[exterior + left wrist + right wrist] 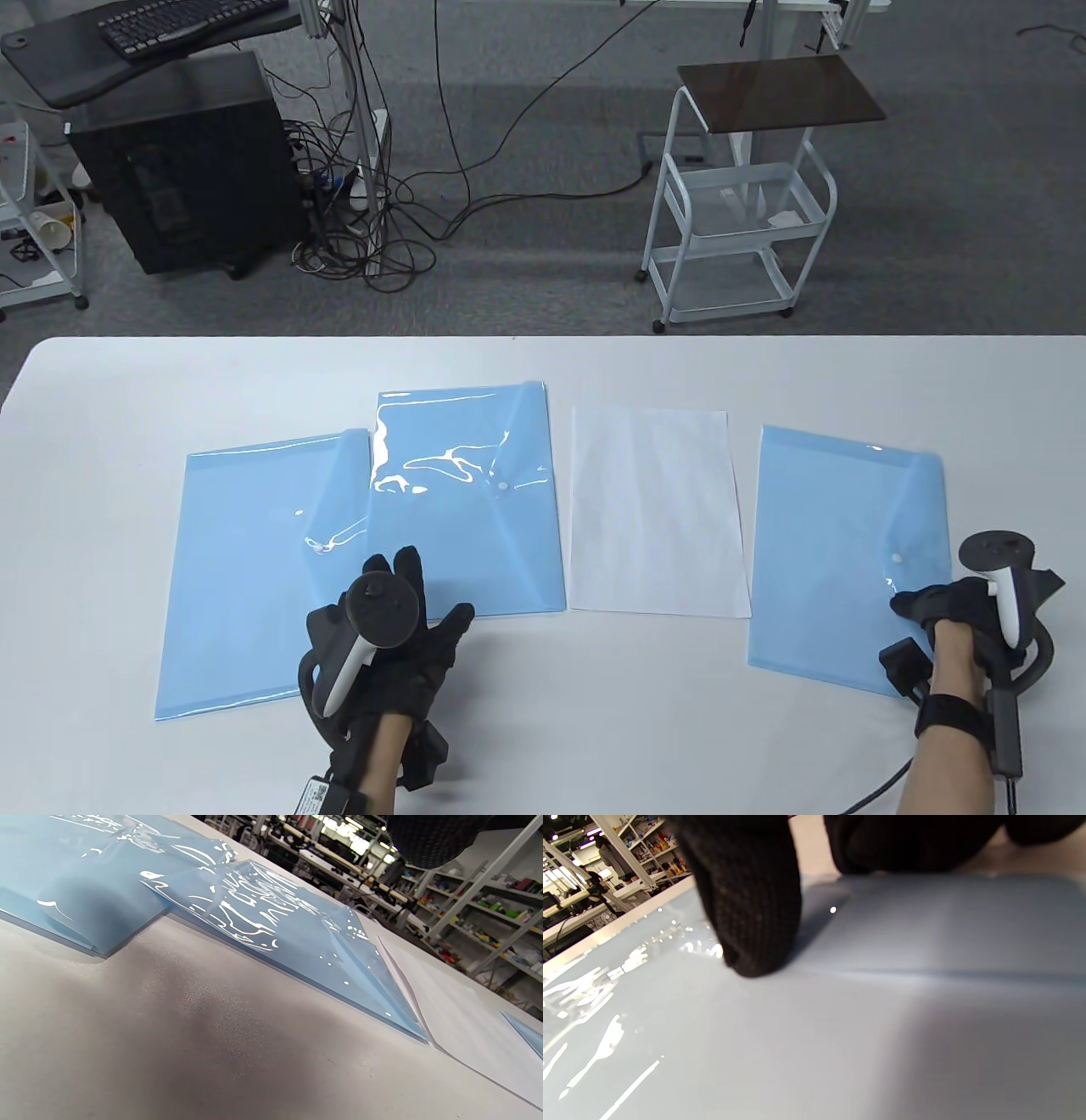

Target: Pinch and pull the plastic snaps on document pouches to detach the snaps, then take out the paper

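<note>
Three blue pouches on the white table (127, 407) | landmark: loose paper (653, 509); two overlapping pouches (339, 526) to its left, third pouch (840, 543) to its right | my left hand (399, 628) spread flat, holding nothing; my right hand (933, 604) curled, fingertips (755, 942) pressing the third pouch beside its snap (896, 559)

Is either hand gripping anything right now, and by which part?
Nothing is visibly gripped. The right hand presses a fingertip on the right pouch, just below its snap. The left hand hovers spread, empty.

A lab or workshop: computer tower (182, 161) and tangled cables (365, 229) upper left, stocked shelving (500, 912) at right.
</note>
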`<state>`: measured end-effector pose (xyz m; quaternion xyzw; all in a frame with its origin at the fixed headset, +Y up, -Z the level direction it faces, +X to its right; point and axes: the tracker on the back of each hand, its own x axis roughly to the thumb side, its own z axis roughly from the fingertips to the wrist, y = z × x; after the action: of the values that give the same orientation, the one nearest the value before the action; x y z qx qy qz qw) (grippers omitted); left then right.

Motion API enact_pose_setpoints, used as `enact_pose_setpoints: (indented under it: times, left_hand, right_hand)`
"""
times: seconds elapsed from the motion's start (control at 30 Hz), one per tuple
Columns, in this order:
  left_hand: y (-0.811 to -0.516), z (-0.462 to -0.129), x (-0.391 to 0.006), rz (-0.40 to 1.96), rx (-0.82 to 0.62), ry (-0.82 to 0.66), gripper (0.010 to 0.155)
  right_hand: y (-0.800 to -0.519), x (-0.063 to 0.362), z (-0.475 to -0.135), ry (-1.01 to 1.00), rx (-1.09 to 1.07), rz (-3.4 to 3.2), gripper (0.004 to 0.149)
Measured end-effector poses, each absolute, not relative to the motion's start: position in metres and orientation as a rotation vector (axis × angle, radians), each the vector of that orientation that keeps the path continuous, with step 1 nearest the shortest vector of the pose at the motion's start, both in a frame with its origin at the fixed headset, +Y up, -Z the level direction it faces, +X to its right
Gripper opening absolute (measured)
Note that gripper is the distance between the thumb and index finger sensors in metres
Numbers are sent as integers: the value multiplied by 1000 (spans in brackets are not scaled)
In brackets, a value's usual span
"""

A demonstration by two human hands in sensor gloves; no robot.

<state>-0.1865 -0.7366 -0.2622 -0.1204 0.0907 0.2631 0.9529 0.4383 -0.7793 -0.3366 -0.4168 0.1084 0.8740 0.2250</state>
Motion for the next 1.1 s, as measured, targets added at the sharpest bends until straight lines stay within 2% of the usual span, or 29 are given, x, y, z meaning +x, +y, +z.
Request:
enact_pose_setpoints:
  times: [0.1, 0.3, 0.6, 0.93, 1.1]
  left_hand:
    - [-736, -262, -188, 547, -241, 181, 90]
    - [-735, -265, -185, 542, -244, 171, 90]
    - [-737, -266, -182, 548, -255, 169, 90]
    - [-736, -265, -185, 564, -249, 167, 90]
    - [-736, -266, -186, 575, -252, 167, 90]
  right_hand:
    - [-777, 430, -335, 331, -1137, 2440, 89]
    - [-775, 423, -337, 338, -1144, 2541, 102]
    - [-778, 435, -339, 324, -1147, 2457, 101]
    - [-780, 439, -340, 349, -1136, 2374, 86]
    - [-776, 434, -341, 318, -1149, 2448, 86]
